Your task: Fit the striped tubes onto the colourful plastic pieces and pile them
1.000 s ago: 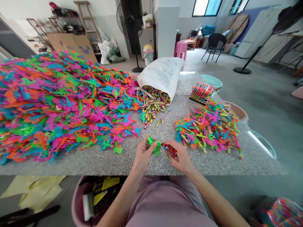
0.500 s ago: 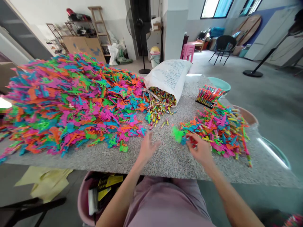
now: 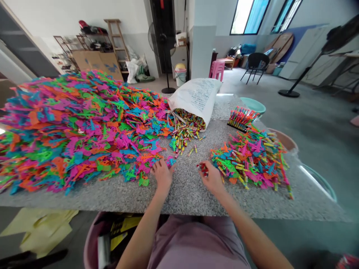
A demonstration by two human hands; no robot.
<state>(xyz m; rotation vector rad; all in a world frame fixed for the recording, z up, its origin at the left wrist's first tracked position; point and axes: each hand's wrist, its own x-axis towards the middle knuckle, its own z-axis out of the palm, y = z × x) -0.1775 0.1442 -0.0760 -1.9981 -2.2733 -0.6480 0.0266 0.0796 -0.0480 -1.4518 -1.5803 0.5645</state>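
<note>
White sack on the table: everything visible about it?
The white sack looks like plastic or cloth, printed with rows of bluish characters. It lies on its side on the speckled grey table, open mouth toward the camera, pale ties at the mouth's left. Small multicoloured tubes fill the mouth and spill out; the coloured pile reaches its left side.

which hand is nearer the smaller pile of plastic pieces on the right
Right. The right hand, gripping small red pieces, is at the near left edge of the smaller pile; the left hand is farther left, at the edge of the larger pile.
</note>
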